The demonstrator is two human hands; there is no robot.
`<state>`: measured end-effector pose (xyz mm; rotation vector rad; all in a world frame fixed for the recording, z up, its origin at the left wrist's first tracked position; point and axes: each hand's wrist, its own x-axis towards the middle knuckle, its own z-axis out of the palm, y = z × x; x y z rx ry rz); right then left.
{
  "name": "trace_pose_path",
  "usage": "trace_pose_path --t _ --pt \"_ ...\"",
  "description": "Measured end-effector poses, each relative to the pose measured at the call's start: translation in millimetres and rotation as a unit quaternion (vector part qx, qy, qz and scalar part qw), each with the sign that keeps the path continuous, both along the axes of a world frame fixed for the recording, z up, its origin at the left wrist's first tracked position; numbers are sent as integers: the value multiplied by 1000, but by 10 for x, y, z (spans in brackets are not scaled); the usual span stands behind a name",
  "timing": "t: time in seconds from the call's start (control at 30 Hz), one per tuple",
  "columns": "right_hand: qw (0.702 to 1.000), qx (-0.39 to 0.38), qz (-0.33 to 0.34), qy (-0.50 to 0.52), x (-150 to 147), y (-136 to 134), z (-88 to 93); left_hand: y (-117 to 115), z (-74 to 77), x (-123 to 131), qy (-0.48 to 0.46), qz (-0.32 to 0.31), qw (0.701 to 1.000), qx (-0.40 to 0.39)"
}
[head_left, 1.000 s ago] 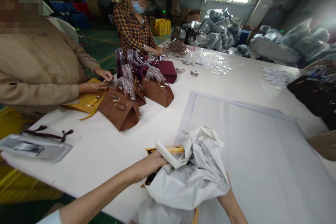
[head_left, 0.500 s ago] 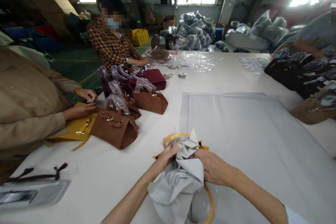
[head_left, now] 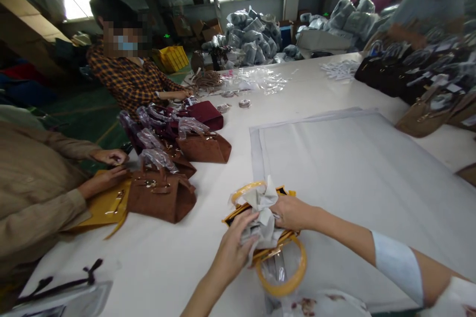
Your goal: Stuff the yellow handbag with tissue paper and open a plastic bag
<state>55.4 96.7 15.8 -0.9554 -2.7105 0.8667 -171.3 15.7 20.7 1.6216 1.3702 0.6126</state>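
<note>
Grey sheet (head_left: 265, 230) sunk lower into one yellow-edged bag (head_left: 277, 246), both hands (head_left: 234, 247) clamped on it, tabletop (head_left: 203, 242) gap before three rust-brown bags (head_left: 161, 200)

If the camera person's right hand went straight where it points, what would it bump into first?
The crumpled pale sheet bunched in the yellow-edged bag, it seems; the right hand looks up against it, though depth is unclear.

Right hand's (head_left: 293, 212) fingertips hidden; plastic pouch (head_left: 92, 298) cut off.
</note>
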Motion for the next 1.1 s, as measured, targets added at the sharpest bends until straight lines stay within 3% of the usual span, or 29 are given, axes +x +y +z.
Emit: trace_pose_path --t 0.13,0.2,0.33,0.4,0.53,0.6,0.67,0.8,0.93,1.03,1.1 --pt "992 -90 -8 91 133 -11 64 165 -141 118 54 -7 998 34" --pt "992 -92 -3 82 182 -37 68 242 -156 198 91 -41 994 35" --pt "998 -53 9 -22 148 -97 7 291 -27 214 123 -150 981 9" --pt "999 -41 12 -33 99 -112 -23 263 108 183 168 -168 971 -3" --pt "999 -16 18 -36 77 -124 -38 186 296 268 263 -77 959 75" --pt "1000 -26 16 -9 132 -135 -32 182 273 343 269 -74 955 97" --pt "998 -55 11 28 220 -145 -20 209 198 350 282 -84 953 71" --pt "993 -104 0 63 372 -134 6 260 100 83 240 -40 970 14" --pt "991 -108 6 82 391 -107 17 183 189 -210 234 15 972 -18" --pt "992 -94 25 86 367 -123 0 90 290 -129 207 18 973 100" --pt "994 -69 42 76 364 -152 -26 76 319 68 167 -43 960 219"
